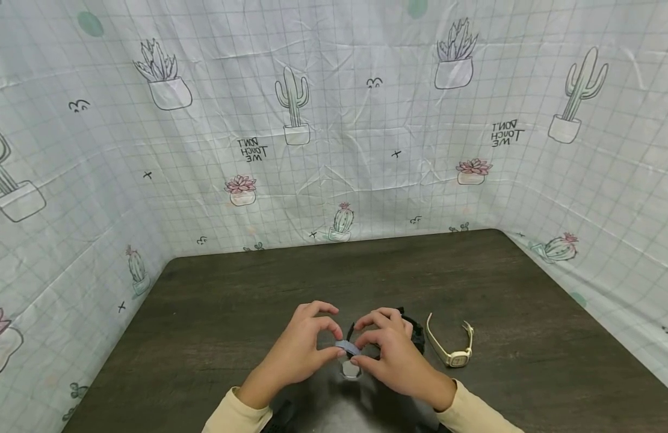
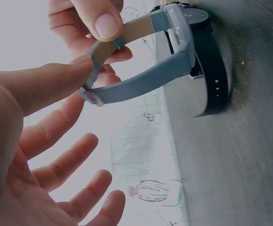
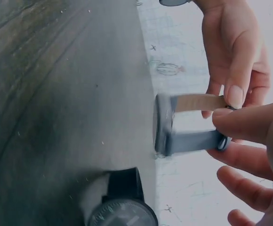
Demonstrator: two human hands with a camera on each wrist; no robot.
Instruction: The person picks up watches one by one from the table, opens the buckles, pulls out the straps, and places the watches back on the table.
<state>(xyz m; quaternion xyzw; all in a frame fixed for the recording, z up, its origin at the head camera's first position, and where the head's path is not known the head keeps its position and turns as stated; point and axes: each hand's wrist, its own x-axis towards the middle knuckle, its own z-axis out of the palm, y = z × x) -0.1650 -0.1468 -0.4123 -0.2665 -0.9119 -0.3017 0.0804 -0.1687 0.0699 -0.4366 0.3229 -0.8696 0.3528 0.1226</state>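
Observation:
A wristwatch with a blue-grey strap (image 2: 143, 81) is held up between both hands, its strap bent into a loop with a tan inner side. In the head view its pale case (image 1: 351, 369) hangs below the fingers. My left hand (image 1: 307, 344) pinches the strap at the buckle end between thumb and forefinger, the other fingers spread. My right hand (image 1: 392, 347) pinches the strap close by, thumb against the tan lining in the left wrist view. A black watch (image 3: 123, 213) lies just beyond, partly hidden by my right hand in the head view.
To the right of the hands, a cream watch (image 1: 457, 359) lies on the dark wooden table (image 1: 247, 288) with its strap spread. A pale curtain (image 1: 334, 108) printed with cacti surrounds the table's back and sides.

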